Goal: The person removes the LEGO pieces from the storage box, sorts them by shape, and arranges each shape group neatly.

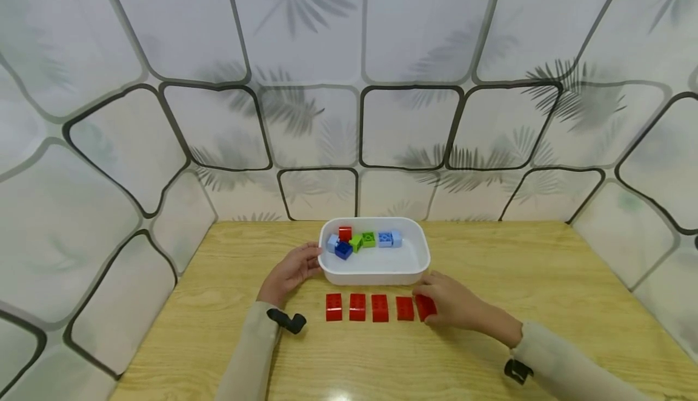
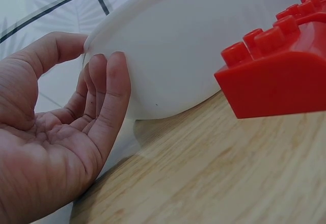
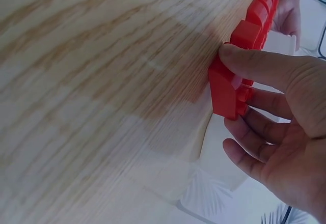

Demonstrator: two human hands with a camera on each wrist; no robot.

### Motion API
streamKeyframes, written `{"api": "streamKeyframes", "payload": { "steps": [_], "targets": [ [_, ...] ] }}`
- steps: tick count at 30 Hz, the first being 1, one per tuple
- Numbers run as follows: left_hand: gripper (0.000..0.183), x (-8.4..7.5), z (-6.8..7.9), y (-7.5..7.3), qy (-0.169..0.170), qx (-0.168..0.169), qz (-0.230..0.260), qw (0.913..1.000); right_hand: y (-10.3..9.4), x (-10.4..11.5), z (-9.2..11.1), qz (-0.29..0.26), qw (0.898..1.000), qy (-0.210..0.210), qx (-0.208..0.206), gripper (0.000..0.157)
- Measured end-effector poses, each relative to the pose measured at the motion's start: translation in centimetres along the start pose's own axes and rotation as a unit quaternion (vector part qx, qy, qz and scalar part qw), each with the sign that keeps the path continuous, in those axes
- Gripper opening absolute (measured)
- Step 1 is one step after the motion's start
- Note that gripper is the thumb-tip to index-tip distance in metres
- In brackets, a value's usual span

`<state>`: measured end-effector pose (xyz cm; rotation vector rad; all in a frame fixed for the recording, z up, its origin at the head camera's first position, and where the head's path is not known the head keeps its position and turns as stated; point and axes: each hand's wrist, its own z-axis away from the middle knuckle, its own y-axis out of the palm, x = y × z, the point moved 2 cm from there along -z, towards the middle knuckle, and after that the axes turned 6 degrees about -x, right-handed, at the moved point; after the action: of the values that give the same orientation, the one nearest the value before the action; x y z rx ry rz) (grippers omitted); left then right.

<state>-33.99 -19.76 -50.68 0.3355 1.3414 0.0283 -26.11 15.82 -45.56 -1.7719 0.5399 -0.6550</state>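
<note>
A white plastic tub (image 1: 382,271) stands on the table with several toy bricks inside. My left hand (image 1: 294,271) holds its left end, thumb at the rim and fingers against the outer wall, as the left wrist view shows. In front of the tub several red toy bricks (image 1: 357,308) form a row. At the row's right end my right hand (image 1: 452,301) pinches a red brick (image 3: 224,89) between thumb and fingers. That brick sits slightly tilted, close beside its neighbour (image 1: 405,309). Studs (image 2: 270,40) show on the red bricks in the left wrist view.
Inside the tub lie a red brick (image 1: 345,233), a dark blue brick (image 1: 343,250), green bricks (image 1: 368,240) and light blue bricks (image 1: 385,240), mostly toward its left and back. A patterned curtain (image 1: 403,128) surrounds the wooden table (image 1: 371,364) at the back and sides.
</note>
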Motion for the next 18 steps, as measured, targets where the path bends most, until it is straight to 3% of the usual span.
{"api": "streamKeyframes", "payload": {
  "steps": [18],
  "targets": [
    [0.026,0.01,-0.05,0.02,-0.004,-0.012,0.007,0.9999,0.50,-0.55,-0.16,-0.011,1.000,-0.001,0.020,0.042]
  ]
}}
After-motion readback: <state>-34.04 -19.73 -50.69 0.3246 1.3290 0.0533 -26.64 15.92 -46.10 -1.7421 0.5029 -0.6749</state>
